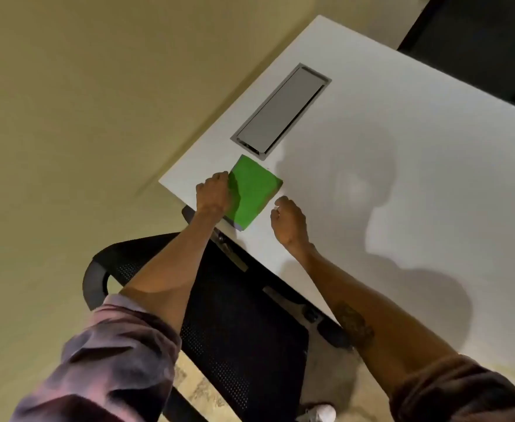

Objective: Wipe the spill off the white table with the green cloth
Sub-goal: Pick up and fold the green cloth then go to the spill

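A folded green cloth (254, 191) lies flat near the corner of the white table (402, 166). My left hand (213, 194) rests at the cloth's left edge, fingers curled over it and touching it. Just right of the cloth, my right hand (289, 222) hovers with fingers loosely curled and nothing in it, a small gap apart from the cloth. No spill can be made out on the table surface from this view.
A grey cable hatch (280, 109) is set into the table just beyond the cloth. A black mesh office chair (238, 330) stands under the table's near edge below my arms. Shadows of my head and arms fall across the table. A dark object (478, 41) sits past the far edge.
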Motion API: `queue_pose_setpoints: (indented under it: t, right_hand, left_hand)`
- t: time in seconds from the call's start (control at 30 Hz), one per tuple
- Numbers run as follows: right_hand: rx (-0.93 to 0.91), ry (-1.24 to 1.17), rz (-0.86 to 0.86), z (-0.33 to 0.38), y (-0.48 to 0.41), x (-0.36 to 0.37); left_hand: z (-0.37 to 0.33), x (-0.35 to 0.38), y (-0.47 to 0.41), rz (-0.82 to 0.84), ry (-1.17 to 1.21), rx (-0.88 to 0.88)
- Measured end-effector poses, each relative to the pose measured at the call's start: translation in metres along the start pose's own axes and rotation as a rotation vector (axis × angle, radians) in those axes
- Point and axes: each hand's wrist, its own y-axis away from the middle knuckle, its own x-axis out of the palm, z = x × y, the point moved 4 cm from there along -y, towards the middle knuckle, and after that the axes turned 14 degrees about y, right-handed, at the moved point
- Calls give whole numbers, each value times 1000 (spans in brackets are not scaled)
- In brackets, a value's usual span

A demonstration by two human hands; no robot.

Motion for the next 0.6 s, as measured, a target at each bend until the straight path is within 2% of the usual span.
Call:
queue_pose_setpoints:
  t: [0.13, 0.33, 0.6]
  right_hand:
    - [184, -197, 57, 3, -14, 22]
    - [353, -388, 27, 5, -31, 49]
    - [527, -582, 63, 10, -43, 64]
  left_hand:
    - [16, 16, -11, 8, 60, -111]
    - [45, 32, -31, -7, 233, -244]
    - [43, 43, -47, -6, 306, -242]
